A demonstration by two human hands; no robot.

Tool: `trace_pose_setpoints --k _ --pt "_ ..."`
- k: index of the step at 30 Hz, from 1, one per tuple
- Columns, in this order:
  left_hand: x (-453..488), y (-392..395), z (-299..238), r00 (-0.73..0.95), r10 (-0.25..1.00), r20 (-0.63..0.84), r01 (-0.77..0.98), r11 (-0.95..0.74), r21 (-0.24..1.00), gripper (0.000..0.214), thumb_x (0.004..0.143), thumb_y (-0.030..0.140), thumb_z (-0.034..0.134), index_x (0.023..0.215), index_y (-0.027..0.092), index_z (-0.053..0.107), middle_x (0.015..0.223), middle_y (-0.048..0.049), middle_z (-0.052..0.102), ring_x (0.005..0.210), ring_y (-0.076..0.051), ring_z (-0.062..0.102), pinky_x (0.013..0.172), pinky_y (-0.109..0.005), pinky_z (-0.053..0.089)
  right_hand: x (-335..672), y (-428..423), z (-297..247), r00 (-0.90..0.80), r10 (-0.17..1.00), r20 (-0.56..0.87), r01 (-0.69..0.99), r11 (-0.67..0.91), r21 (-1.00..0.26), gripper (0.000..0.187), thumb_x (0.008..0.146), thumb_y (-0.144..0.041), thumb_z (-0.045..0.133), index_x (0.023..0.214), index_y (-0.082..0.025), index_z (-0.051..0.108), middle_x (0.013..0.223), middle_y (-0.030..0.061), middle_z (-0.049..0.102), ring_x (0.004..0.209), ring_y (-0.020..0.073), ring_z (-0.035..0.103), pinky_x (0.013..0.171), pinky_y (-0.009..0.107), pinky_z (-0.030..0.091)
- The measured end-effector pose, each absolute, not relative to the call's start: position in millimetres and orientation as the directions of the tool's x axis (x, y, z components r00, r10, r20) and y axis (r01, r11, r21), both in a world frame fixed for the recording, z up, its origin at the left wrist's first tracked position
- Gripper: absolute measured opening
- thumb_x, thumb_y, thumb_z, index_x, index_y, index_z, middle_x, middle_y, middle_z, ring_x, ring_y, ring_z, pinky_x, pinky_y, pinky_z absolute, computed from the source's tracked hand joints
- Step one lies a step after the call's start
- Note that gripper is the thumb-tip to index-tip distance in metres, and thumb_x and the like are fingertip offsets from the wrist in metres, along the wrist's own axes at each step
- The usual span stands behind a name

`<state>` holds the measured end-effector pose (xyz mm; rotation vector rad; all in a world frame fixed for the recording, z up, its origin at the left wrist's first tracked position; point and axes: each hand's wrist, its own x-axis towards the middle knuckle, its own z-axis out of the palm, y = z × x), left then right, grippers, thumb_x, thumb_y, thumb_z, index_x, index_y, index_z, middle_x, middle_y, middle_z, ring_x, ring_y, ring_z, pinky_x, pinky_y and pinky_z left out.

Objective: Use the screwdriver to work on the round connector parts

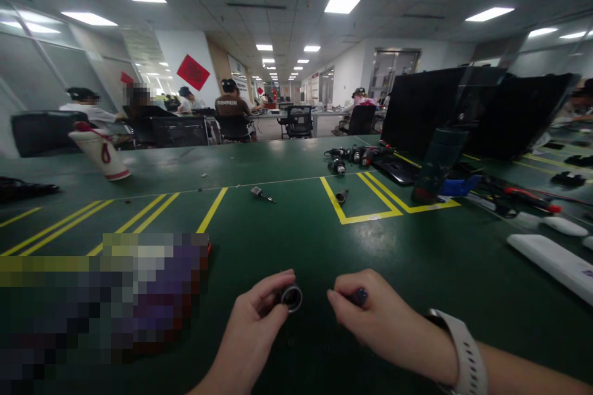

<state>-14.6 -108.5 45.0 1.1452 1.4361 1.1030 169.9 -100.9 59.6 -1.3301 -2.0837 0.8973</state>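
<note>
My left hand [257, 321] is closed, its thumb and fingers pinching a hollow round part with a metal rim [291, 299], whose open end faces me. To its right, my right hand [365, 308] is curled shut around a small dark part [359, 296]; only a bluish-black end shows, so I cannot tell its kind. The two hands are apart, just above the green table [287, 234]. Farther off lie a small metal part with a thin shaft [262, 194] and a grey cup-shaped metal part [341, 195] inside a yellow-taped outline.
A blurred-out object [162, 290] lies at left. A paper cup [102, 151] leans behind it. Metal tool parts [354, 155], a dark bottle [439, 163] and black monitors [419, 114] stand at back right. A white bar [553, 265] lies right. People sit at desks beyond.
</note>
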Motion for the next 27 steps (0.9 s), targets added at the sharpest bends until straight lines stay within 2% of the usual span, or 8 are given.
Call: trace_pose_setpoints --k 6,18,24,27 --pt "-12.9 -108.5 45.4 -0.082 0.990 -0.117 0.104 0.125 0.987 0.027 0.058 0.013 0.064 0.082 0.022 0.075 0.108 -0.0055 0.071 0.094 -0.025 0.068 0.089 -0.038 0.050 167.5 -96.1 56.6 -0.390 0.918 0.068 0.560 0.295 -0.774 0.037 0.086 -0.027 0.047 0.050 -0.018 0.043 0.042 -0.0078 0.033 0.038 0.0056 0.031 0.037 0.020 0.020" --pt "-21.2 -103.8 31.9 -0.051 0.997 -0.060 0.106 0.065 0.992 0.029 0.060 0.015 0.063 0.085 0.023 0.075 0.107 -0.0041 0.070 0.092 -0.023 0.068 0.087 -0.035 0.052 175.7 -100.6 56.6 -0.400 0.916 -0.002 0.458 0.198 -0.867 0.035 0.089 -0.032 0.042 0.056 -0.018 0.045 0.044 -0.0075 0.036 0.038 0.0063 0.038 0.037 0.018 0.027" --pt "-20.1 -105.7 35.3 -0.054 0.995 -0.088 0.113 0.094 0.989 0.028 0.061 0.019 0.064 0.087 0.023 0.074 0.108 -0.0043 0.069 0.094 -0.024 0.067 0.089 -0.036 0.050 174.8 -100.0 56.5 -0.425 0.905 0.024 0.504 0.258 -0.824 0.035 0.089 -0.028 0.043 0.055 -0.018 0.044 0.046 -0.0071 0.036 0.041 0.0064 0.035 0.039 0.019 0.025" --pt "-21.6 -104.0 32.4 -0.047 0.995 -0.086 0.102 0.090 0.991 0.028 0.060 0.018 0.064 0.086 0.023 0.075 0.109 -0.0039 0.069 0.095 -0.024 0.066 0.089 -0.035 0.050 175.2 -103.0 61.9 -0.492 0.866 0.090 0.542 0.385 -0.747 0.034 0.088 -0.027 0.044 0.055 -0.018 0.043 0.048 -0.0071 0.035 0.043 0.0062 0.033 0.042 0.020 0.025"
